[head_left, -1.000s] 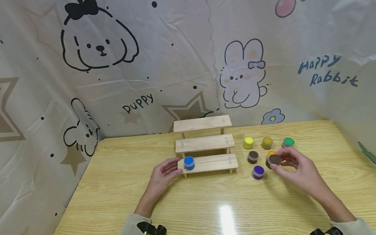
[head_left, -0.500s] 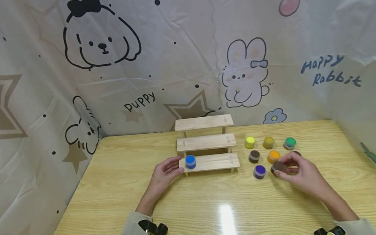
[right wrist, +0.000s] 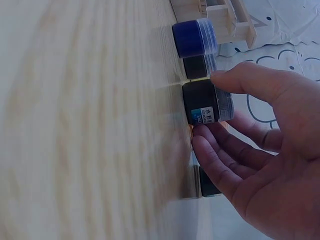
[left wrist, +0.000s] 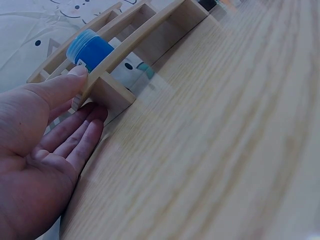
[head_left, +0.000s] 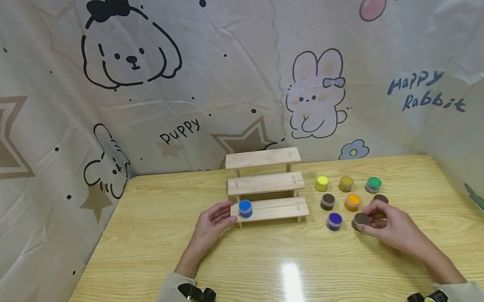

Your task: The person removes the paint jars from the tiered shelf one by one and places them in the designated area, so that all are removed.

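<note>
A small dark brown paint jar (head_left: 361, 221) with a clear lid stands on the table at the front right. My right hand (head_left: 392, 227) pinches it between thumb and fingers. In the right wrist view the dark jar (right wrist: 200, 102) shows its label, with the thumb at the lid. My left hand (head_left: 209, 226) grips the left end of a three-step wooden stand (head_left: 277, 208). In the left wrist view the left thumb (left wrist: 70, 85) lies on the board's end, with the other fingers below. A blue paint jar (head_left: 245, 209) sits on the lowest step beside that thumb.
Right of the stand are jars in yellow (head_left: 322, 183), ochre (head_left: 346, 184), green (head_left: 372, 185), brown (head_left: 327, 201), orange (head_left: 352, 202) and purple (head_left: 334, 221). Another dark jar (head_left: 380, 199) is partly behind the right hand. A printed cloth (head_left: 241, 76) hangs behind the table.
My right hand has brought the dark brown jar from in front of the orange jar down and slightly right onto the table, uncovering the orange one. The left hand stays at the stand.
</note>
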{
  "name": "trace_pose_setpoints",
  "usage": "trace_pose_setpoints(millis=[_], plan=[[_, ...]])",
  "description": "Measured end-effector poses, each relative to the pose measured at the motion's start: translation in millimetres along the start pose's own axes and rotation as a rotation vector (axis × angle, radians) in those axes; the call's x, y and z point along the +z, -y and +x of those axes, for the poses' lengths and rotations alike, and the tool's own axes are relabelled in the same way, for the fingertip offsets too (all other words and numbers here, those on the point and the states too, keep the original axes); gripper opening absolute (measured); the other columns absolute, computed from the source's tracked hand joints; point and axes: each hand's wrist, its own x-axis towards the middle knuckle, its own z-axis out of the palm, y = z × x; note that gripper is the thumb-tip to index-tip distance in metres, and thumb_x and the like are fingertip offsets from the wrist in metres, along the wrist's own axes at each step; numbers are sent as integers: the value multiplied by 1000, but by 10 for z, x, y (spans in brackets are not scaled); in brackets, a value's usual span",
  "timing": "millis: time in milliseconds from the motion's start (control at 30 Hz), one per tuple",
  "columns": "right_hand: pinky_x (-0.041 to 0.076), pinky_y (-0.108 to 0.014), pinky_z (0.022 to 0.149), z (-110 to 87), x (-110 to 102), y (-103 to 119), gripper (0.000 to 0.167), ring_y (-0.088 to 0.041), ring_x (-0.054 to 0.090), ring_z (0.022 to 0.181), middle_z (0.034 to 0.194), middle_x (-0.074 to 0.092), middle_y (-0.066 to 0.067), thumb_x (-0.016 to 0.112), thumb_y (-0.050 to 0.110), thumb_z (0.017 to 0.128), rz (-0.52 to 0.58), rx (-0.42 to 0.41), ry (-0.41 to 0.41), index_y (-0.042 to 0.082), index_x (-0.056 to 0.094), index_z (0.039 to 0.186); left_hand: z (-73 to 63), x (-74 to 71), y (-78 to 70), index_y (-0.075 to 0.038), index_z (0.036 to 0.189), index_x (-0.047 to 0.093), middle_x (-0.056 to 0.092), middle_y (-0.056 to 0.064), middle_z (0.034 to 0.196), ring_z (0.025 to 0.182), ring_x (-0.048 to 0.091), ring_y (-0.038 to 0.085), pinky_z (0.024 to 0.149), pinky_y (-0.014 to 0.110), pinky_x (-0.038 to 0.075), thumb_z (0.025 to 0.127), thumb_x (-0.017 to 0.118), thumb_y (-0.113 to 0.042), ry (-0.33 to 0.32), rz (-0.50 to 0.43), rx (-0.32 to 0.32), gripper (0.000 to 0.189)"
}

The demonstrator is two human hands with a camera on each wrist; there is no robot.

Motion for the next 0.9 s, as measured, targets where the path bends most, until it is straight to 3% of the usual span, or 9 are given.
trace_pose_setpoints(millis=[500, 700, 900], plan=[[59, -23, 78, -29, -65, 15, 38, -15, 65, 93, 108, 66, -11, 85, 16, 86, 1, -5, 23, 0, 64, 114, 2, 16, 17, 5, 138, 59, 61, 24, 138, 127, 58, 36, 99, 26, 53, 95, 72, -1, 1, -34, 11, 45], [58, -20, 82, -45, -133, 139, 38, -20, 67, 100, 113, 68, -14, 83, 19, 90, -6, -37, -21, -1, 65, 118, 0, 24, 29, 5, 138, 59, 60, 23, 139, 128, 58, 37, 100, 26, 52, 95, 73, -2, 9, -27, 14, 46], [50, -10, 89, -11, -124, 311, 37, -2, 62, 107, 118, 69, -13, 81, 13, 90, 0, -139, -103, 2, 67, 122, 5, 5, 38, 4, 138, 59, 60, 23, 139, 128, 58, 37, 99, 26, 52, 95, 73, -3, 1, -23, 22, 46]])
